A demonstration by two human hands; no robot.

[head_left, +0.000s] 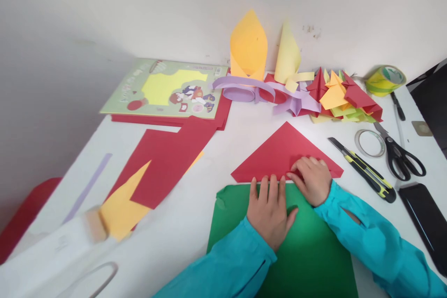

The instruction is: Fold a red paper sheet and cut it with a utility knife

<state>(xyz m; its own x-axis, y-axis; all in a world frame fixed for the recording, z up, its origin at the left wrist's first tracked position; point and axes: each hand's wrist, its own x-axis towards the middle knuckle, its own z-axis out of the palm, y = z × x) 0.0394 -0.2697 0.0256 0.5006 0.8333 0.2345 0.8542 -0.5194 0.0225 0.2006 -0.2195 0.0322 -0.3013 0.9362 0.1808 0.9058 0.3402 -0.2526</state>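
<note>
A red sheet of paper (279, 151), folded to a wide triangle with a narrow fold along its lower edge, lies point away from me. My left hand (269, 212) rests flat with its fingers spread, the fingertips touching the paper's lower edge. At the right half of that edge, my right hand (312, 179) is curled, thumb and forefinger close together on the fold. Under my left palm lies a green sheet (310, 251), its upper left corner crumpled.
Right of the hands lie a box cutter (363, 170), a tape roll (370, 143), scissors (401, 156) and a black phone (428, 223). Behind stand folded paper shapes (340, 95) and a yellow paper crown (248, 46). Red sheets (167, 153) and a paper pad (129, 88) lie left.
</note>
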